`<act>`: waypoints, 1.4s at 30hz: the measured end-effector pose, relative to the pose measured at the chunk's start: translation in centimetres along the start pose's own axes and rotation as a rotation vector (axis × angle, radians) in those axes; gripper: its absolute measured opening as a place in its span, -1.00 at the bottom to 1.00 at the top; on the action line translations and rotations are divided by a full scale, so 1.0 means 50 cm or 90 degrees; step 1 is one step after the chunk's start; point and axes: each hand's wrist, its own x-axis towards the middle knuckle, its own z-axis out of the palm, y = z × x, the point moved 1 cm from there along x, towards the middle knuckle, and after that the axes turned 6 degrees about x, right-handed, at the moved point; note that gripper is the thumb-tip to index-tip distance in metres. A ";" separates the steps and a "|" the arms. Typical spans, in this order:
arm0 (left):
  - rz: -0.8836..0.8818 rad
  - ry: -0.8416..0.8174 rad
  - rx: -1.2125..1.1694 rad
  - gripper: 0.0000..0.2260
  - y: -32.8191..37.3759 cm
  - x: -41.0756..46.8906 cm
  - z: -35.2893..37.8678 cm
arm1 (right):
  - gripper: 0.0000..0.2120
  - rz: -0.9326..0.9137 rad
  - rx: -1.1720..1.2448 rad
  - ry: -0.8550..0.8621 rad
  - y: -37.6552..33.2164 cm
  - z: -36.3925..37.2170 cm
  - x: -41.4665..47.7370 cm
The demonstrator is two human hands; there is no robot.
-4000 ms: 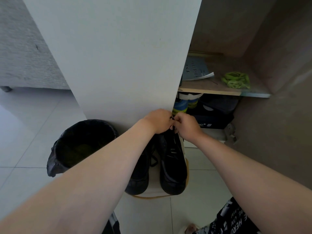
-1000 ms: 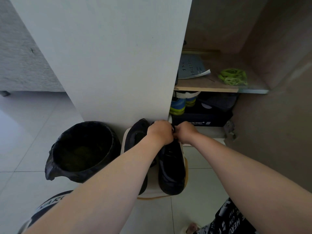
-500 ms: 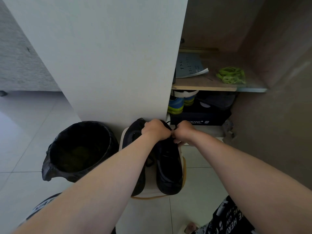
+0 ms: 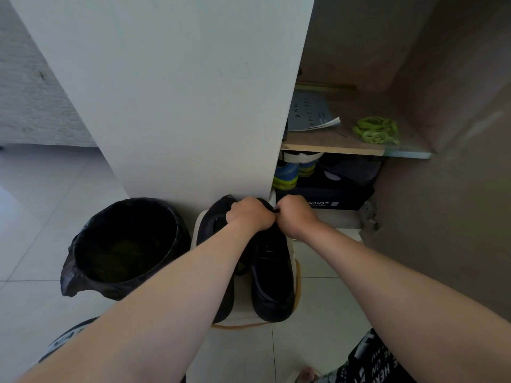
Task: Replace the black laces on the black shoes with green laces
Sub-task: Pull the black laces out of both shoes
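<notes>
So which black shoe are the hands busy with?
The shoe on the right, nearer the open cupboard. Both the left hand and right hand pinch its black lace at the top. The other shoe stands beside the bin.

Fingertips of left hand [image 4: 250,214] and right hand [image 4: 297,215] lie hidden behind the knuckles; their hold cannot be determined. The left forearm [image 4: 193,272] covers most of the left shoe [image 4: 214,225]. Print on the shelf paper [image 4: 309,111] is illegibly small.

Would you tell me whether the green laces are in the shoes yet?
Out: the green laces lie bundled on the shelf, apart from the black shoes.
</notes>
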 end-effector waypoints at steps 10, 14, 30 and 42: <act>0.148 -0.078 -0.073 -0.71 -0.014 0.018 -0.034 | -0.80 -0.021 0.137 0.091 -0.017 -0.035 0.008; 0.129 -0.032 -0.179 -0.56 -0.028 0.022 -0.071 | -0.83 0.077 0.371 0.064 -0.026 -0.031 0.020; 0.032 0.179 0.306 -0.83 -0.150 -0.014 -0.260 | -0.76 -0.031 0.116 -0.032 -0.027 -0.018 0.010; 0.294 0.046 0.197 -0.77 -0.078 -0.035 -0.178 | -0.84 -0.050 0.048 -0.026 -0.055 0.027 0.021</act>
